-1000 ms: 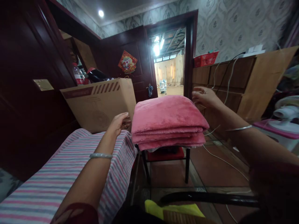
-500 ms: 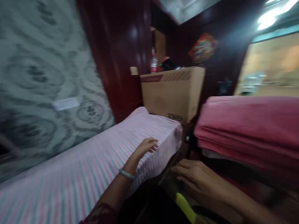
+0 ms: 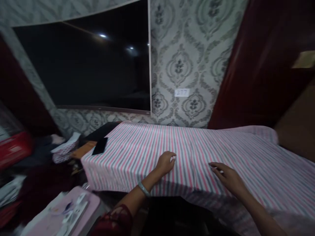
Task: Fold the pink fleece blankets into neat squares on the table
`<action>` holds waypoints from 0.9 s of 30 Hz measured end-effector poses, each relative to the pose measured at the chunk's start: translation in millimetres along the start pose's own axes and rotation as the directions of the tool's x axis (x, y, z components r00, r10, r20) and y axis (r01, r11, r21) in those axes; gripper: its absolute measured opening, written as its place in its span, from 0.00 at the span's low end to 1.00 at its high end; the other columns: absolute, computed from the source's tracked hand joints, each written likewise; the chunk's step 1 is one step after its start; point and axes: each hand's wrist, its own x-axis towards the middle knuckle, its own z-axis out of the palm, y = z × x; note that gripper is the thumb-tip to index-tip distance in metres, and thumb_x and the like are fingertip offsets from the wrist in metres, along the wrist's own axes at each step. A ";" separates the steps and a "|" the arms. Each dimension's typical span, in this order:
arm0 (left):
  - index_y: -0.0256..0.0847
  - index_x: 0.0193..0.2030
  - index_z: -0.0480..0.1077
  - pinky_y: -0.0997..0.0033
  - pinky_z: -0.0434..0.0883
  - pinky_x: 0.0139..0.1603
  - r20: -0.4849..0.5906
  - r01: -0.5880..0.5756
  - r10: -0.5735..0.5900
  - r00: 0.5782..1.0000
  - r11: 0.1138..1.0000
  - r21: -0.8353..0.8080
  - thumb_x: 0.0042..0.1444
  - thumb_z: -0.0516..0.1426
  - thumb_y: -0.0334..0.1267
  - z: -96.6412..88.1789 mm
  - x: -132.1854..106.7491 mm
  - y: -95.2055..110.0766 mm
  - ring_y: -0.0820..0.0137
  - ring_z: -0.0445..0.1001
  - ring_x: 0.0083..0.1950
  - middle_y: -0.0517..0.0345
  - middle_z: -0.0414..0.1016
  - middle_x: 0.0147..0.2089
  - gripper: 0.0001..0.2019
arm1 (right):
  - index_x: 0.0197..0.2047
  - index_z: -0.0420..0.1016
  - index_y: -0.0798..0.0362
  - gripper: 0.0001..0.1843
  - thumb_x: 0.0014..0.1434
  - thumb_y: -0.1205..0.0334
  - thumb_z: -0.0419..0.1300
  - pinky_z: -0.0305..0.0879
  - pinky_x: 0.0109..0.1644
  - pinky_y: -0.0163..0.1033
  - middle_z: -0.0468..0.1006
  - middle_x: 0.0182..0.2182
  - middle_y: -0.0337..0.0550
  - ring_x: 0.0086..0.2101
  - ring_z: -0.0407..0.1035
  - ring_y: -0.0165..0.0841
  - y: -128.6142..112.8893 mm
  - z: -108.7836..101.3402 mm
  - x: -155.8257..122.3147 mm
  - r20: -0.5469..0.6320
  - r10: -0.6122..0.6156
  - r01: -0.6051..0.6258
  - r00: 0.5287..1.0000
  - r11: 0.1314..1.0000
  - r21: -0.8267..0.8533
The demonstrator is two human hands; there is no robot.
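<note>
A striped pink, grey and white cloth [image 3: 182, 141] covers a long table and hangs over its front edge. Above the middle of this cloth is my left hand [image 3: 166, 162], with a pale bangle [image 3: 144, 189] on the wrist. Its fingers bend loosely, with a gap between thumb and forefinger. To the right, my right hand [image 3: 226, 177] hovers over or rests lightly on the cloth; which one I cannot tell. Its fingers reach forward, the thumb slightly apart, and no object shows in either hand. A dark phone-like slab [image 3: 100, 146] lies at the cloth's left end.
A large dark television [image 3: 98, 65] hangs on the patterned wall, near a paper label [image 3: 182, 92] reading 277. At lower left, a power strip [image 3: 73, 213] lies on a pink surface [image 3: 92, 200]. A red item [image 3: 14, 150] and a cardboard box [image 3: 299, 121] flank the table.
My view has swung left from the box and folded pink cloth to the television. My right hand has moved from beside a yellow-green handle to above the striped cloth.
</note>
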 end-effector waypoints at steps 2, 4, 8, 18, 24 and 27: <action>0.44 0.48 0.75 0.57 0.68 0.58 -0.100 0.067 -0.060 0.993 0.995 0.070 0.55 0.54 0.32 -27.7 -15.2 -23.8 0.61 0.73 0.51 0.50 0.78 0.49 0.15 | 0.39 0.81 0.46 0.22 0.52 0.42 0.54 0.76 0.38 0.47 0.83 0.39 0.47 0.36 0.79 0.46 15.0 21.5 6.0 -0.005 0.080 -0.080 0.997 0.996 0.042; 0.43 0.50 0.74 0.55 0.65 0.61 -0.204 0.156 -0.127 0.971 0.978 0.135 0.55 0.54 0.32 -59.5 -28.1 -46.0 0.59 0.72 0.54 0.48 0.76 0.51 0.16 | 0.37 0.81 0.45 0.23 0.48 0.40 0.54 0.76 0.39 0.49 0.84 0.37 0.46 0.38 0.79 0.49 31.2 38.6 5.7 -0.006 0.171 -0.171 0.985 0.984 0.043; 0.37 0.59 0.68 0.47 0.58 0.64 -0.439 0.434 -0.281 0.853 0.849 0.300 0.56 0.53 0.33 -131.1 -50.7 -84.2 0.50 0.64 0.62 0.39 0.69 0.59 0.22 | 0.35 0.81 0.43 0.27 0.46 0.35 0.52 0.74 0.40 0.55 0.84 0.36 0.46 0.40 0.78 0.55 56.3 54.8 -2.7 -0.085 0.294 -0.295 0.952 0.955 0.003; 0.29 0.69 0.49 0.40 0.54 0.62 -0.784 0.924 -0.496 0.373 0.273 0.267 0.52 0.59 0.45 -249.0 -91.5 -181.2 0.40 0.53 0.69 0.24 0.53 0.68 0.41 | 0.33 0.80 0.36 0.23 0.45 0.33 0.54 0.73 0.38 0.59 0.83 0.36 0.44 0.39 0.77 0.57 55.6 54.1 -8.4 -0.111 0.356 -0.358 0.928 0.934 0.003; 0.25 0.69 0.50 0.39 0.53 0.62 -0.731 0.926 -0.571 0.374 0.267 0.266 0.53 0.58 0.45 -259.0 -86.4 -196.0 0.38 0.56 0.68 0.23 0.62 0.64 0.41 | 0.34 0.81 0.38 0.25 0.44 0.33 0.54 0.73 0.38 0.57 0.84 0.37 0.45 0.40 0.77 0.57 56.1 56.2 -8.2 -0.122 0.375 -0.377 0.919 0.926 0.000; 0.25 0.68 0.52 0.40 0.59 0.59 -0.719 0.918 -0.579 0.384 0.325 0.228 0.54 0.58 0.42 -259.5 -79.4 -186.4 0.39 0.62 0.64 0.23 0.65 0.61 0.38 | 0.34 0.81 0.40 0.25 0.44 0.33 0.54 0.74 0.39 0.56 0.84 0.37 0.44 0.41 0.77 0.57 50.4 57.2 -6.2 -0.140 0.360 -0.363 0.922 0.932 0.003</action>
